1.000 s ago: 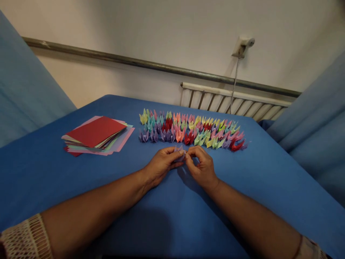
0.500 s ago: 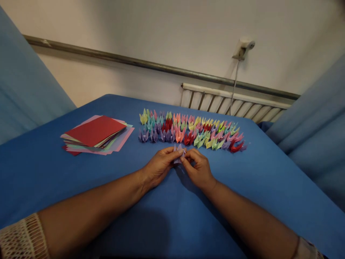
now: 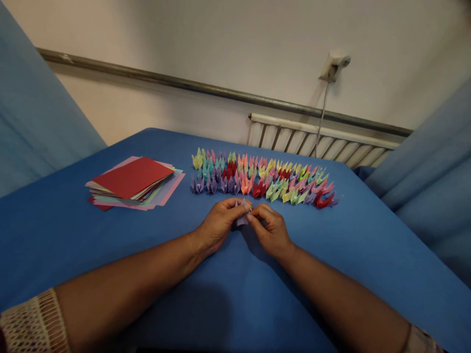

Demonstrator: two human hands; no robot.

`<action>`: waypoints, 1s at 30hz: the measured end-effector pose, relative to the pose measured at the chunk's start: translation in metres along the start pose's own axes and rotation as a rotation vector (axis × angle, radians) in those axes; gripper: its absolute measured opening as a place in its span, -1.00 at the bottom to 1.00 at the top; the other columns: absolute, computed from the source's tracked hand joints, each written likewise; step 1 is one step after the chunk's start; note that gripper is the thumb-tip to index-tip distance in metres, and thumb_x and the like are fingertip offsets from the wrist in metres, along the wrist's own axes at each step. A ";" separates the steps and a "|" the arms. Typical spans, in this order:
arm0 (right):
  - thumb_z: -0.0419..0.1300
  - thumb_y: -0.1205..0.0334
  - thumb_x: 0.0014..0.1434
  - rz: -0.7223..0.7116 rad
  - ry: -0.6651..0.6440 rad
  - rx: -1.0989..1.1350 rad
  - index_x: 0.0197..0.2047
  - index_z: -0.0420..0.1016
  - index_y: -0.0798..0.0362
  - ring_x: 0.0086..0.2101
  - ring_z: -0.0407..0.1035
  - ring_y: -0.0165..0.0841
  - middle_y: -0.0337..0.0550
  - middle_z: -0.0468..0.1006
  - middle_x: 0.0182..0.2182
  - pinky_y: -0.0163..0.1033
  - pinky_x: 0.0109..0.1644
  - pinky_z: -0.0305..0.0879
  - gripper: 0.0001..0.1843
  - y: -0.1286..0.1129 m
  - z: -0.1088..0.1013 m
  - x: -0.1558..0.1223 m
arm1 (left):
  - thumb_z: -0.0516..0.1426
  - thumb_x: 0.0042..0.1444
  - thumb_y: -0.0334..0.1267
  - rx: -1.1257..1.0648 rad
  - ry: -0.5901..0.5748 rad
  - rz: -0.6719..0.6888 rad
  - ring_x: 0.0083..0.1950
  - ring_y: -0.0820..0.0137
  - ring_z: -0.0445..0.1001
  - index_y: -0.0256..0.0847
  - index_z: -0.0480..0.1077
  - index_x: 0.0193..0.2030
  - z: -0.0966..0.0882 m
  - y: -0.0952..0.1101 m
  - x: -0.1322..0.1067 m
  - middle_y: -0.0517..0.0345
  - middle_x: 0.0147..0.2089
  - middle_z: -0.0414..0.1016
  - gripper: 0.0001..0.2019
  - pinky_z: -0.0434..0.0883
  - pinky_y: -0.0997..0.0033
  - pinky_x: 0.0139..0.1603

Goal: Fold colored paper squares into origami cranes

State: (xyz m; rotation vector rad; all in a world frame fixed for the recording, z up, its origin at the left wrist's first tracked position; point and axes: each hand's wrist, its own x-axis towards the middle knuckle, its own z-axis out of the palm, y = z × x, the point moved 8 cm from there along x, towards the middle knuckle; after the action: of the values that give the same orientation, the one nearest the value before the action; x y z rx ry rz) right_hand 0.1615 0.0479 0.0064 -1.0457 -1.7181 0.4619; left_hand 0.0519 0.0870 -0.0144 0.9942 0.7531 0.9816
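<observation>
A small folded piece of lilac paper, shaped like an origami crane, is pinched between both hands above the blue table. My left hand grips its left side, thumb on top. The thumb and fingers of my right hand close on its right edge. Part of the paper is hidden behind the fingers. Just beyond the hands, folded paper cranes of many colours stand in several rows.
To the left lies a loose stack of coloured paper sheets, a red one on top. Behind the table are a wall rail, a radiator and a socket with a cable. Blue curtains hang at both sides.
Both hands keep hold of the lilac paper, which has tilted slightly between the fingers. The whole view has shifted a little; the cranes and the stack stay put.
</observation>
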 end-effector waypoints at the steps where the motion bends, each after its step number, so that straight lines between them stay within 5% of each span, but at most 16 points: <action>1: 0.13 0.28 0.24 0.009 0.010 0.006 -0.39 0.42 0.03 -0.41 0.30 -0.41 -0.26 0.37 -0.46 -0.29 -0.29 0.22 -0.85 0.001 -0.001 0.000 | 0.32 -0.05 -0.23 0.002 -0.001 -0.005 -0.36 0.52 0.35 -0.27 0.50 -0.41 0.000 0.000 0.000 0.22 -0.40 0.45 -0.84 0.26 0.49 -0.27; 6: 0.14 0.28 0.22 0.058 0.040 0.021 -0.42 0.41 0.03 -0.44 0.27 -0.42 -0.27 0.35 -0.49 -0.30 -0.32 0.20 -0.83 0.007 -0.004 0.001 | 0.30 0.00 -0.13 -0.003 -0.010 -0.015 -0.30 0.47 0.39 -0.28 0.53 -0.26 0.001 -0.001 0.001 0.15 -0.33 0.50 -0.75 0.29 0.47 -0.21; 13: 0.16 0.25 0.20 0.043 0.004 0.034 -0.43 0.40 0.03 -0.46 0.27 -0.43 -0.28 0.35 -0.49 -0.31 -0.35 0.19 -0.84 0.007 0.000 0.000 | 0.36 -0.10 -0.17 0.037 -0.007 -0.004 -0.35 0.49 0.36 -0.27 0.45 -0.45 -0.004 -0.003 0.004 0.18 -0.36 0.47 -0.76 0.26 0.49 -0.30; 23: 0.10 0.23 0.25 0.088 0.028 0.046 -0.47 0.38 0.03 -0.43 0.26 -0.41 -0.28 0.34 -0.51 -0.29 -0.30 0.21 -0.76 0.011 -0.004 0.002 | 0.31 -0.01 -0.09 0.014 -0.025 -0.020 -0.29 0.45 0.40 -0.29 0.53 -0.21 -0.003 -0.006 0.006 0.12 -0.29 0.51 -0.69 0.29 0.46 -0.22; 30: 0.10 0.25 0.24 0.052 0.023 0.021 -0.43 0.40 0.03 -0.42 0.28 -0.41 -0.27 0.36 -0.48 -0.29 -0.29 0.21 -0.80 0.008 -0.005 0.002 | 0.33 -0.06 -0.12 0.112 -0.047 -0.014 -0.33 0.45 0.39 -0.27 0.50 -0.32 -0.002 -0.003 0.004 0.16 -0.35 0.47 -0.73 0.28 0.45 -0.28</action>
State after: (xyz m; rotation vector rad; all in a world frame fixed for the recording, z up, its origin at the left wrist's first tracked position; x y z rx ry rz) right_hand 0.1693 0.0531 0.0036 -1.0785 -1.6662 0.4976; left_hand 0.0527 0.0906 -0.0183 1.1039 0.7811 0.9085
